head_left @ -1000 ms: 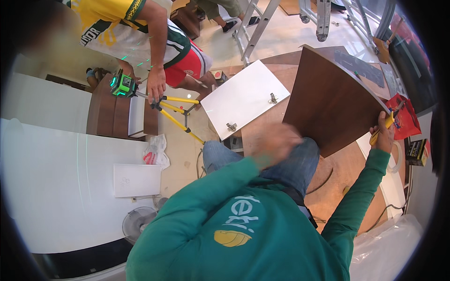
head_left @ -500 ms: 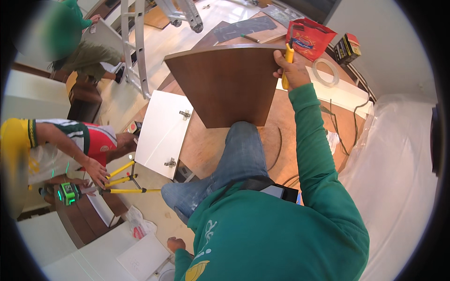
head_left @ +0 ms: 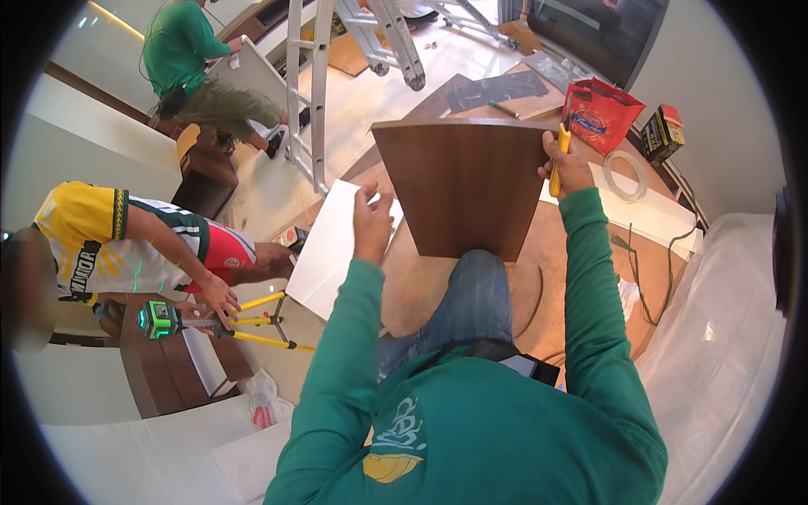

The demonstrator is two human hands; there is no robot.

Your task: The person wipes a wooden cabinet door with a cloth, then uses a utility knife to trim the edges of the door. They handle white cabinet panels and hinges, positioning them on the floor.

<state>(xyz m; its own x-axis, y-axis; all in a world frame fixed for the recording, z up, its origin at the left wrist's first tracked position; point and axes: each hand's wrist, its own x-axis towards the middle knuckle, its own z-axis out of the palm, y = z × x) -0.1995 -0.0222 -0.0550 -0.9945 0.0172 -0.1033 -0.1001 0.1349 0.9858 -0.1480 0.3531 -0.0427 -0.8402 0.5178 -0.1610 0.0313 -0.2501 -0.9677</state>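
A dark brown wooden panel (head_left: 471, 189) stands tilted up in front of me, its lower end against my jeans-clad knee. At its upper right corner my right hand (head_left: 574, 168) grips a slim yellow utility knife (head_left: 559, 160), fingers at the panel's edge. My left hand (head_left: 371, 223) is raised just left of the panel, fingers loosely bent and apart, with nothing visible in it. Below that hand lies a white door panel (head_left: 324, 252); my arm hides part of it, including most of its metal hinges.
A co-worker in a yellow and white shirt (head_left: 93, 227) handles a green laser level (head_left: 158, 320) on a yellow tripod (head_left: 261, 320). Farther off are a person in green (head_left: 172, 50) and a ladder (head_left: 310, 109). Right: red bag (head_left: 599, 114), box (head_left: 662, 135), tubing coil (head_left: 625, 175), cables (head_left: 648, 295), plastic sheeting (head_left: 707, 379).
My left hand has risen from low beside my body to the brown panel's left side. The view has shifted, so the scene sits farther right and lower. My right hand keeps its grip.
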